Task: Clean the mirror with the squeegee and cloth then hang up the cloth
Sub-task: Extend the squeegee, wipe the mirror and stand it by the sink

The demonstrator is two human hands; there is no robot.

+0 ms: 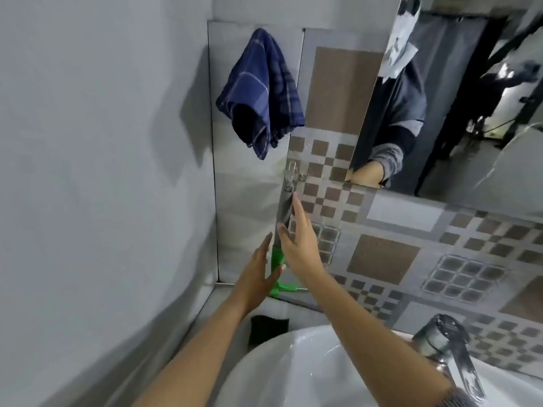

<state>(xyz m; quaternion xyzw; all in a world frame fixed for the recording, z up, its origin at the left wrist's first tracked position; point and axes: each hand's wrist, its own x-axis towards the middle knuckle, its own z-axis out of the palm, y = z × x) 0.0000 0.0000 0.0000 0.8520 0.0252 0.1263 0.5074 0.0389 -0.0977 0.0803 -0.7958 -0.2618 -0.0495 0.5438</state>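
A squeegee (282, 212) with a grey handle and green head hangs upright from a clear hook (291, 171) on the tiled wall. My left hand (258, 271) is spread open just left of its green neck. My right hand (296, 239) lies flat with fingers stretched along the grey handle, touching it without gripping. A dark blue checked cloth (261, 92) hangs on the wall above and left of the hook. The mirror (458, 113) is at the upper right and reflects a person's sleeve and arm.
A white sink (296, 371) lies below with a chrome tap (449, 348) at its right. A dark sponge-like block (269, 326) rests on the ledge behind the sink. A plain grey wall (102, 171) closes off the left side.
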